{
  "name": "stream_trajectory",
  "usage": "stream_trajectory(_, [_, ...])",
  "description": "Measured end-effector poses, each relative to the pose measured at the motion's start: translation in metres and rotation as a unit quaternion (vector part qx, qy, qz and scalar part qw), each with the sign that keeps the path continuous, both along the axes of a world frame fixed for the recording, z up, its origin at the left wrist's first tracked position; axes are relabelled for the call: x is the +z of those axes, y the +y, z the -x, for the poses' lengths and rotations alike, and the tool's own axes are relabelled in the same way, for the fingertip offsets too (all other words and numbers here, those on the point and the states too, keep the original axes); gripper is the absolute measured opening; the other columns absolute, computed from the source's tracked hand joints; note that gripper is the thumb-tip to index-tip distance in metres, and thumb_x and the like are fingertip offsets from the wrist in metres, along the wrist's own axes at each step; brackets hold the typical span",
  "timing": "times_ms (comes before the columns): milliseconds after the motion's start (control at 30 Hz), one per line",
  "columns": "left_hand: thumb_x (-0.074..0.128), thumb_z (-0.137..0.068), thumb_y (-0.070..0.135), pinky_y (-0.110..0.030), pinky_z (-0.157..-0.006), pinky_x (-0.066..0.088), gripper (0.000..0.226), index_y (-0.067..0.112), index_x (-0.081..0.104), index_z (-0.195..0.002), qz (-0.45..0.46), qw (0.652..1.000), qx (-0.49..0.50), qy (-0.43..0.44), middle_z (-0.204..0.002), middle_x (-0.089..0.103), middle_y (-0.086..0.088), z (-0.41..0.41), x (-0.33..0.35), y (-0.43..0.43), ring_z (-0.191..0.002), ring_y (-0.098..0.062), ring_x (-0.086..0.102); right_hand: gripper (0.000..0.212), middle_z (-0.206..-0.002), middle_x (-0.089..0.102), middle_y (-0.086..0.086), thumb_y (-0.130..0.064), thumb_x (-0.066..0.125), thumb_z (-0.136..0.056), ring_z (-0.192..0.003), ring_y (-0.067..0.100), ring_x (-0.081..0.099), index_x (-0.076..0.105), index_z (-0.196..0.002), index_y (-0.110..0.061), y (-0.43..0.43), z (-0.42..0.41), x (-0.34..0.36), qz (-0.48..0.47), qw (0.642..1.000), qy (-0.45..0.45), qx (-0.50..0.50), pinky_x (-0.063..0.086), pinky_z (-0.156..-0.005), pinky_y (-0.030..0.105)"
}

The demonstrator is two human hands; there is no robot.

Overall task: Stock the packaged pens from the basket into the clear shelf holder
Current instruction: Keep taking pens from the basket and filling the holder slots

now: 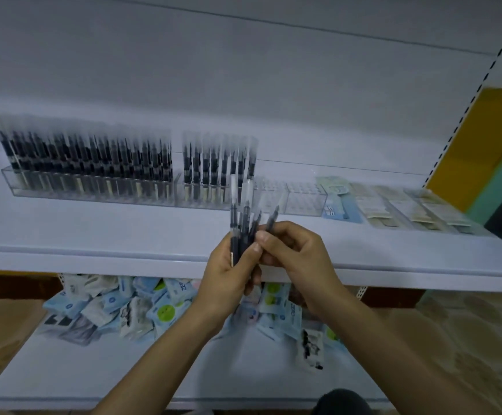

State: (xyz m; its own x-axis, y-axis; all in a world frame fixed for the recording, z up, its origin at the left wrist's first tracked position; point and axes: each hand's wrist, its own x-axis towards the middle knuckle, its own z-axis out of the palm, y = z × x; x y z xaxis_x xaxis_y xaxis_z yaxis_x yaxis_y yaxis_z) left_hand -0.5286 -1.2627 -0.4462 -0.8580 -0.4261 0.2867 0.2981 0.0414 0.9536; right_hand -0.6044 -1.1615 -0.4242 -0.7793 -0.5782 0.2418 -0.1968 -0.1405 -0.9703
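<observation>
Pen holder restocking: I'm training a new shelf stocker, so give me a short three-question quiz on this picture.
1. True or false: the clear holder is full from end to end.
2. Which hand grips the bundle of pens? A) left hand B) right hand C) both hands
3. Fill in: the loose packets lie on the shelf ____ the holder's shelf.

Key
1. False: the compartments at its right end hold nothing.
2. C: both hands close on the bundle.
3. Below.
</observation>
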Motion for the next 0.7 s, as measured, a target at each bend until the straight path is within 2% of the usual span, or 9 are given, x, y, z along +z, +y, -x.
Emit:
stream_trajectory(133, [0.046, -0.098, 0.016, -0.022, -0.044, 0.041, 0.015, 0.014, 0.056, -0.11, -0.009, 1.0, 0.003, -0.008, -0.061, 0.062, 0.003, 0.021, 0.01, -0.01, -0.049, -0.01, 0.056, 0.011, -0.074, 0.069, 0.004, -0.014, 0.062, -0.091, -0.072, 0.017, 0.066, 0.069, -0.084, -0.009, -0.012, 0.023, 0.004, -0.001, 1.0, 0.003, -0.012, 0.058, -0.074, 0.029])
stream_trajectory(267, [0.045, -0.1, 0.021, -0.027, -0.046, 0.046, 0.013, 0.019, 0.054, -0.109, 0.014, 0.999, -0.012, -0.042, -0.067, 0.067, 0.002, 0.038, 0.023, -0.025, -0.049, -0.017, 0.061, 0.015, -0.08, 0.073, -0.012, -0.016, 0.056, -0.095, -0.083, 0.003, 0.069, 0.07, -0.089, -0.02, -0.02, 0.039, 0.005, -0.021, 1.0, 0.008, -0.011, 0.057, -0.074, 0.022])
stream_trajectory(367, [0.047, -0.1, 0.02, -0.026, -0.044, 0.045, 0.01, 0.018, 0.054, -0.106, 0.074, 0.996, -0.015, -0.051, -0.058, 0.063, 0.004, 0.047, 0.02, -0.033, -0.046, -0.014, 0.057, 0.014, -0.083, 0.072, -0.007, -0.017, 0.055, -0.096, -0.08, 0.001, 0.068, 0.068, -0.095, -0.013, -0.021, 0.042, -0.001, -0.042, 0.999, 0.002, -0.026, 0.055, -0.068, 0.018])
stream_trajectory(500, [0.05, -0.098, 0.017, -0.024, -0.044, 0.041, 0.008, 0.012, 0.054, -0.101, 0.105, 0.994, -0.018, -0.036, -0.053, 0.058, 0.004, 0.052, 0.014, -0.035, -0.046, -0.012, 0.054, 0.014, -0.088, 0.073, 0.006, -0.016, 0.062, -0.091, -0.079, 0.01, 0.071, 0.064, -0.097, -0.004, -0.02, 0.04, -0.007, -0.002, 0.996, -0.057, -0.065, 0.055, -0.066, 0.021])
stream_trajectory(600, [0.051, -0.097, 0.021, -0.022, -0.047, 0.046, 0.018, 0.007, 0.053, -0.109, 0.084, 0.995, -0.017, -0.042, -0.07, 0.067, 0.001, 0.058, 0.018, -0.038, -0.055, -0.015, 0.063, 0.015, -0.088, 0.072, 0.008, -0.016, 0.061, -0.092, -0.077, 0.009, 0.07, 0.063, -0.093, -0.002, -0.024, 0.043, -0.002, 0.001, 0.994, -0.049, -0.095, 0.054, -0.065, 0.022])
stream_trajectory(667, [0.051, -0.097, 0.025, -0.024, -0.049, 0.05, 0.028, 0.01, 0.048, -0.12, 0.057, 0.997, -0.02, -0.052, -0.084, 0.072, -0.005, 0.065, 0.022, -0.042, -0.062, -0.021, 0.068, 0.012, -0.089, 0.071, 0.009, -0.017, 0.058, -0.094, -0.077, 0.011, 0.069, 0.061, -0.091, -0.006, -0.028, 0.05, 0.005, 0.005, 0.992, -0.042, -0.116, 0.053, -0.066, 0.022])
stream_trajectory(700, [0.051, -0.097, 0.027, -0.025, -0.05, 0.051, 0.03, 0.011, 0.047, -0.121, 0.064, 0.996, -0.014, -0.054, -0.085, 0.073, -0.004, 0.068, 0.022, -0.046, -0.061, -0.022, 0.069, 0.011, -0.089, 0.071, 0.008, -0.018, 0.056, -0.096, -0.077, 0.012, 0.069, 0.059, -0.089, -0.009, -0.03, 0.054, 0.01, 0.009, 0.991, -0.043, -0.128, 0.052, -0.067, 0.021])
